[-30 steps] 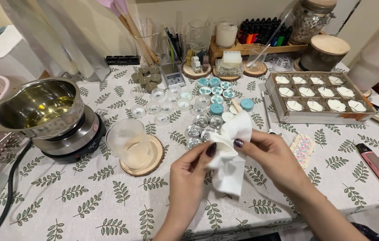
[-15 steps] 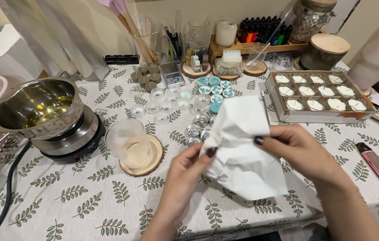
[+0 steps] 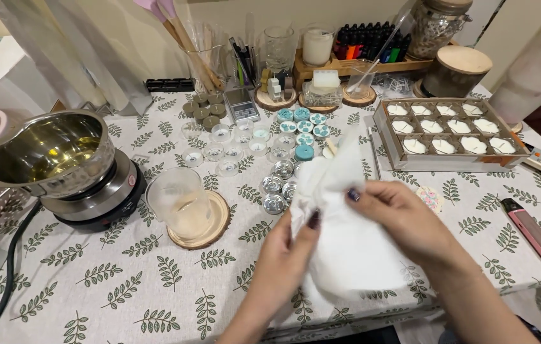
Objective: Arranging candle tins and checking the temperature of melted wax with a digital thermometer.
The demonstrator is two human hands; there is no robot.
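Hands meet at lower centre of the frame: the left hand (image 3: 289,251) pinches the left edge of a white paper towel (image 3: 347,236), the right hand (image 3: 404,220) grips its right side, holding it spread above the leaf-patterned tabletop (image 3: 124,280), just beside small metal cups (image 3: 277,188).
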